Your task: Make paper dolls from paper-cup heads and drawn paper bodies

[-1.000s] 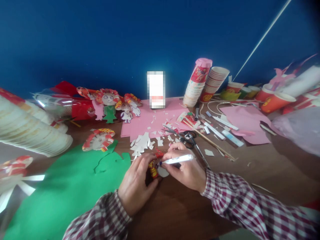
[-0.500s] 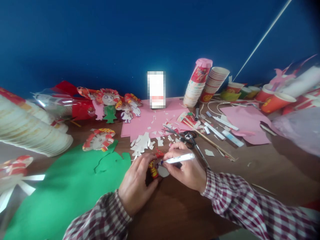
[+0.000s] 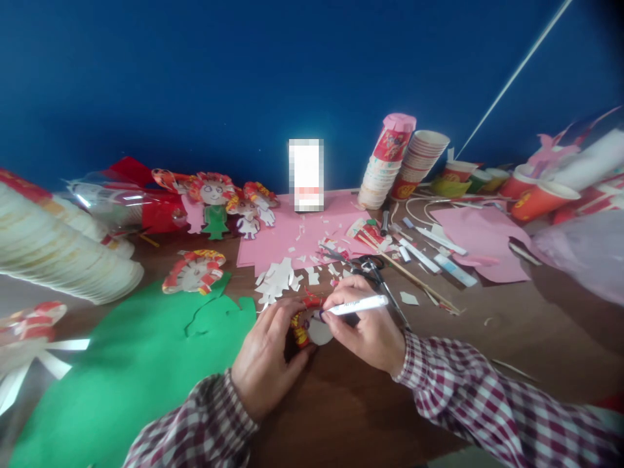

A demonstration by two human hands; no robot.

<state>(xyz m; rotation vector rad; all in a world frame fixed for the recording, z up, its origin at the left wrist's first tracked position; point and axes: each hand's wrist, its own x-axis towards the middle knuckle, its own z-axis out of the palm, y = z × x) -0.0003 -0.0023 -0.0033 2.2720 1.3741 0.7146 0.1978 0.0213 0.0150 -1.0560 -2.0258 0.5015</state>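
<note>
In front of me on the brown table lies a small paper-cup cutout (image 3: 320, 331), with a white round face part and a curled red and yellow rim. My left hand (image 3: 273, 354) grips its left side between thumb and fingers. Pinched in my right hand (image 3: 363, 331) is a white marker pen (image 3: 358, 304), its dark tip at the white part of the cutout. Just beyond my hands lie white paper scraps (image 3: 277, 281) and black-handled scissors (image 3: 370, 265).
Green paper (image 3: 127, 370) spreads at the left, near a fallen stack of paper cups (image 3: 73, 247). Finished-looking paper dolls (image 3: 214, 201) stand at the back left. Pink sheets (image 3: 273, 240), upright cup stacks (image 3: 377, 175), several pens and a wooden stick (image 3: 414, 279) lie beyond my right hand.
My right hand has shifted slightly right with the marker pen, which now points a little more level. My left hand stays on the cutout.
</note>
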